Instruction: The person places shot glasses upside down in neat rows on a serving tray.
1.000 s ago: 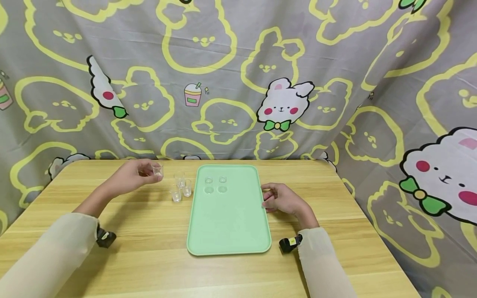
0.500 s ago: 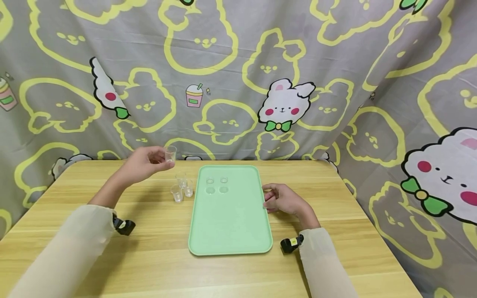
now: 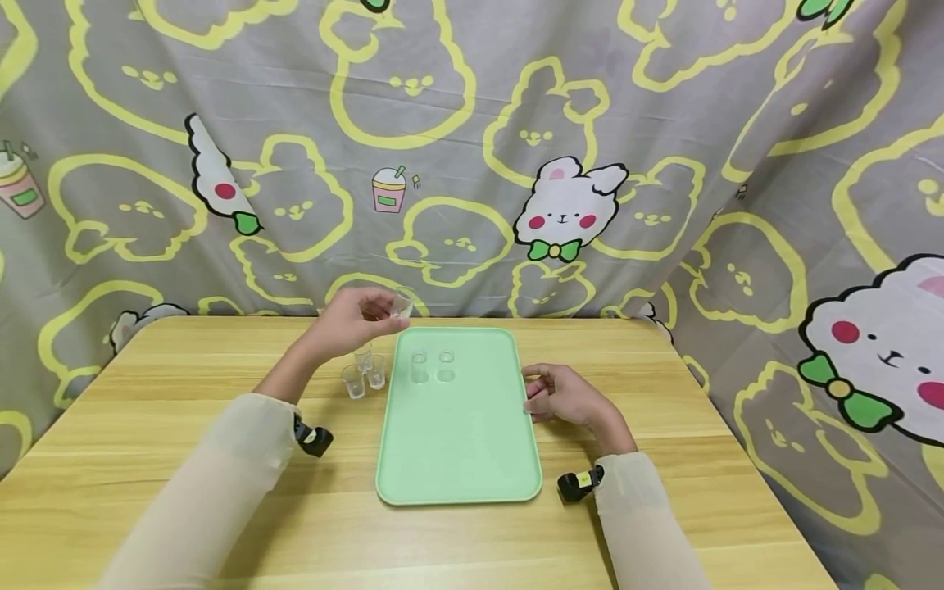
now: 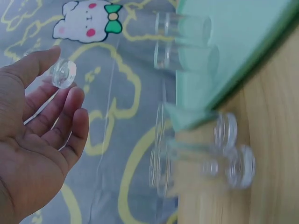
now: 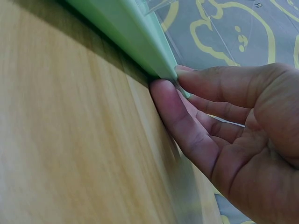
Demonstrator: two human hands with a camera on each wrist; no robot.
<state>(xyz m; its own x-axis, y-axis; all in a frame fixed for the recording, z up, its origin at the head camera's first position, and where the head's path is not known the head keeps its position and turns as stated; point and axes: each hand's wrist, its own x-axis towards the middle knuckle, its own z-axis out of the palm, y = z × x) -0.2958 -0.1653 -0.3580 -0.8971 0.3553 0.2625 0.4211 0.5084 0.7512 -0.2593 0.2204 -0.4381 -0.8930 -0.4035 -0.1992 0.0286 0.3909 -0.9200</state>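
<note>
Between the thumb and fingers of my left hand [image 3: 354, 321] is a small clear shot glass [image 3: 401, 305], raised over the back left corner of a green tray [image 3: 465, 442]. In the left wrist view the glass's thick base [image 4: 64, 73] faces the table. My right hand [image 3: 564, 397] pinches the tray's right rim; the right wrist view shows a finger [image 5: 170, 100] under the rim and the thumb above. Two clear glasses [image 3: 419, 366] [image 3: 446, 366] stand side by side on the tray's back left part, apparently upside down, wider end on the tray.
Three more shot glasses [image 3: 355, 382] stand upright in a cluster on the wooden table [image 3: 317, 524], just left of the tray. A patterned grey curtain [image 3: 457, 98] hangs behind the table's back edge and along the right side.
My left hand has lifted the shot glass and carried it rightward, from beyond the glass cluster to over the tray's back left corner. My right hand stays on the tray's rim.
</note>
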